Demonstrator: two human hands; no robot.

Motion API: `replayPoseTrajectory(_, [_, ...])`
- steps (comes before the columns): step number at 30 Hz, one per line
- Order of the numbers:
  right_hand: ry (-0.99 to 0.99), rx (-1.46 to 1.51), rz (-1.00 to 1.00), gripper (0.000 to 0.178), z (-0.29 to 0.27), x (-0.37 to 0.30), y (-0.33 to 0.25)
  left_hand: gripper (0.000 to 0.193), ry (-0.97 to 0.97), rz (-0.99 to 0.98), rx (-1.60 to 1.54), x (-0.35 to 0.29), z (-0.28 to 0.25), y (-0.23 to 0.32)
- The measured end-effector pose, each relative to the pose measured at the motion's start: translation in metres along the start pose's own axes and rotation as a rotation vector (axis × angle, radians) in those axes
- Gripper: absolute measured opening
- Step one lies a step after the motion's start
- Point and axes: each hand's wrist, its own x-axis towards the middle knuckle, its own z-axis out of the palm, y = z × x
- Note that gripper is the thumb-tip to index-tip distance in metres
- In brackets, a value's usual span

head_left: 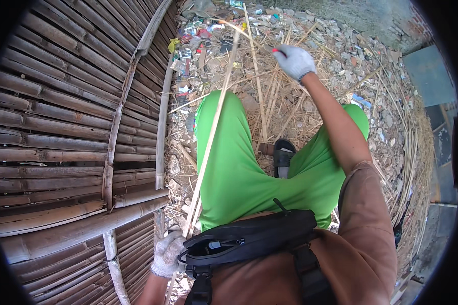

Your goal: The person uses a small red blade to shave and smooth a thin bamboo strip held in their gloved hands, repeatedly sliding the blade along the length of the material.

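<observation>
My left hand [169, 254], in a white knit glove, is low at the left beside my hip, its fingers closed round a long, pale bamboo strip [211, 137]. The strip slants up across my left thigh, and its far end hangs over the littered ground. Farther out, to the right, my right hand [295, 62] is raised above the ground in a matching glove. Its fingers are curled in, and a small red bit shows at them; whatever they hold is too small to make out. The two hands are well apart.
A slatted bamboo wall [61, 117] rises close on my left. Loose bamboo strips [257, 81], shavings and rubble cover the ground ahead. My green-trousered knees are spread, with a black sandal [284, 155] between them. A half-unzipped black waist bag [254, 236] lies across my lap.
</observation>
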Motion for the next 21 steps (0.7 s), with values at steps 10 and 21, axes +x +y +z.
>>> replayPoseTrajectory(10, [0.148, 0.253, 0.012, 0.052, 0.032, 0.013, 0.026, 0.028, -0.083, 0.027, 0.200, 0.055, 0.030, 0.047])
replayPoseTrajectory(21, [-0.484, 1.471, 0.169, 0.043, -0.037, -0.052, -0.022, 0.032, -0.145, 0.125, 0.338, 0.180, 0.133, 0.100])
